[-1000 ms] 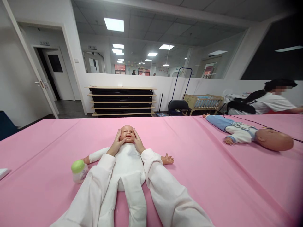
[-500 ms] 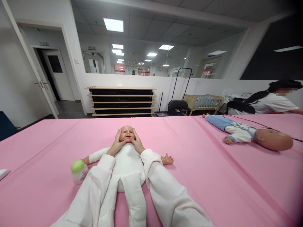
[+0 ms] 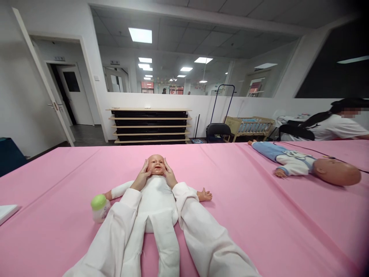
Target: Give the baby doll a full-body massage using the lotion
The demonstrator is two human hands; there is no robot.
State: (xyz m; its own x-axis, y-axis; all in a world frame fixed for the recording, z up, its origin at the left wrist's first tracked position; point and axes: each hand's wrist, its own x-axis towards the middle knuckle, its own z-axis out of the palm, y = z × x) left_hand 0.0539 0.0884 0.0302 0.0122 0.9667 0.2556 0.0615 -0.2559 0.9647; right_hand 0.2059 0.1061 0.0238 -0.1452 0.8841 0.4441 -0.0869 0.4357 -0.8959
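Note:
A baby doll (image 3: pixel 155 200) with a white cloth body lies face up on the pink-covered table (image 3: pixel 230 184), its head away from me and its arms spread. My left hand (image 3: pixel 142 176) rests flat along one side of the doll's face, fingers stretched up beside its temple. On the opposite cheek my right hand (image 3: pixel 168 173) lies the same way, fingers straight. Both thumbs are near the corners of the doll's mouth. Beside my left forearm, by the doll's hand, stands a small jar (image 3: pixel 100 208) with a green lid.
Another doll (image 3: pixel 296 161) in blue and white clothes lies at the right, with a dark cable (image 3: pixel 314 149) behind it. A white flat object (image 3: pixel 8 212) sits at the left edge. Beyond the table are a black chair (image 3: pixel 218 130), a wooden crib (image 3: pixel 250 127) and a seated person (image 3: pixel 336 125).
My thumbs have slid outward from the doll's chin toward its cheeks. Both palms stay against the face. The view has shifted slightly.

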